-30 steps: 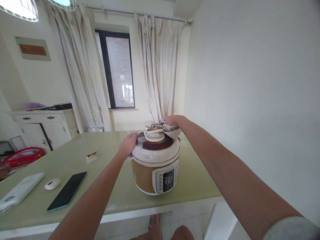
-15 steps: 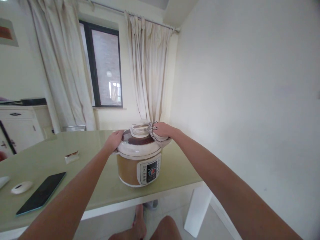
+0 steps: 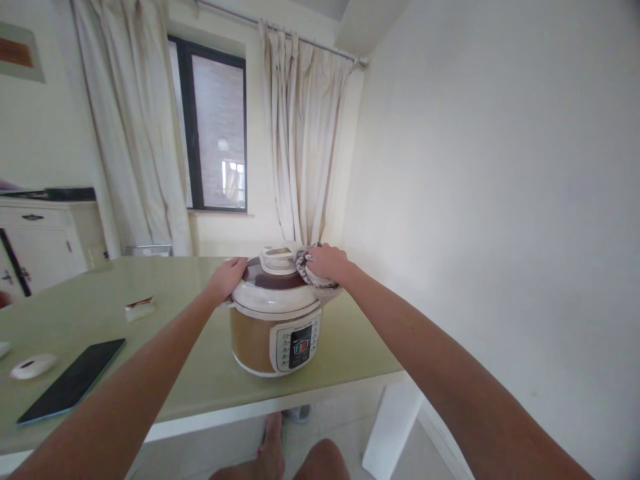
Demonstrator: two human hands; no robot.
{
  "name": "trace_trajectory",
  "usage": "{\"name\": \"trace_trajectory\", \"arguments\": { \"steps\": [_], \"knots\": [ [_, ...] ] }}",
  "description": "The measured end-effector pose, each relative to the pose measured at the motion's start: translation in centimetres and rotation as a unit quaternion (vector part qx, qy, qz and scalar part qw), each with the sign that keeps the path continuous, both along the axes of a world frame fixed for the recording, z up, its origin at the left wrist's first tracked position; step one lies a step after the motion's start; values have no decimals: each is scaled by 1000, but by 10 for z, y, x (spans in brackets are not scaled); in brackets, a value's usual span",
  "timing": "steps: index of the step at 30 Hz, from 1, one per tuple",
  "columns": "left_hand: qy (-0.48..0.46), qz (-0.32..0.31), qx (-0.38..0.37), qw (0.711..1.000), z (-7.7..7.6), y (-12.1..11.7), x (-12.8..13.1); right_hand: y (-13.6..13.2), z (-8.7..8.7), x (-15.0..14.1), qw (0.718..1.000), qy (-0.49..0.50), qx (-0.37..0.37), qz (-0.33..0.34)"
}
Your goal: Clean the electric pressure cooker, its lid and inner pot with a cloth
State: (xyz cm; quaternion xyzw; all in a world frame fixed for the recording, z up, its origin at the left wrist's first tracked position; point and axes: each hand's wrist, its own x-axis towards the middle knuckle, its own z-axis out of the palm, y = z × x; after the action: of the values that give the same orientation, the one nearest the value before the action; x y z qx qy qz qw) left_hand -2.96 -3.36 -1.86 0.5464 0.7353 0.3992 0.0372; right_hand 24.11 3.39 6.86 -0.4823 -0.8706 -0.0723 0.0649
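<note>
An electric pressure cooker [image 3: 255, 337] with a gold body, a white and brown lid and a button panel stands upright on the green-topped table [image 3: 200, 380]. My left hand [image 3: 228, 279] grips the left side of the cooker, its fingers curled at the lid's edge and partly hidden. On the lid's right side, my right hand [image 3: 327, 261] is closed on a bunched pale cloth [image 3: 323, 283] with a dark pattern, pressed against the lid beside the handle [image 3: 278, 259].
To the left on the table lie a dark tablet [image 3: 75, 380], a white computer mouse [image 3: 34, 366] and a small white packet [image 3: 140, 308]. A wall [image 3: 500, 167] rises close on the right. Curtains [image 3: 305, 133] and a window [image 3: 220, 127] are behind the table.
The right hand and cloth have shifted slightly on the lid's right side. My left hand stays on the cooker's left side. The whole view has moved a little.
</note>
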Motion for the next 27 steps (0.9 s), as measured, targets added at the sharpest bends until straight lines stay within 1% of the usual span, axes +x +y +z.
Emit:
{"name": "trace_trajectory", "arguments": {
  "steps": [3,5,9,13,16,20,24,27],
  "knots": [
    [-9,-12,-1,1000,-1,-2,0,26,2,-10,1000,-2,-10,-2],
    [-12,-16,3,1000,-2,-2,0,42,2,-17,1000,-4,-13,13],
    [-14,-5,-4,1000,-4,-3,0,70,0,-32,998,-16,-7,67],
    [-15,3,2,1000,-4,-4,2,88,-2,-46,992,-35,3,119],
    [-17,0,12,1000,-5,-4,3,94,-4,-54,990,-42,12,134],
    [-14,9,13,1000,-6,-3,3,94,-6,-58,990,-35,26,131],
    [-17,12,-2,1000,-4,-3,2,85,-8,-50,993,-16,21,111],
    [-22,13,-6,1000,-1,-4,4,70,-10,-37,996,3,17,87]
  ]
}}
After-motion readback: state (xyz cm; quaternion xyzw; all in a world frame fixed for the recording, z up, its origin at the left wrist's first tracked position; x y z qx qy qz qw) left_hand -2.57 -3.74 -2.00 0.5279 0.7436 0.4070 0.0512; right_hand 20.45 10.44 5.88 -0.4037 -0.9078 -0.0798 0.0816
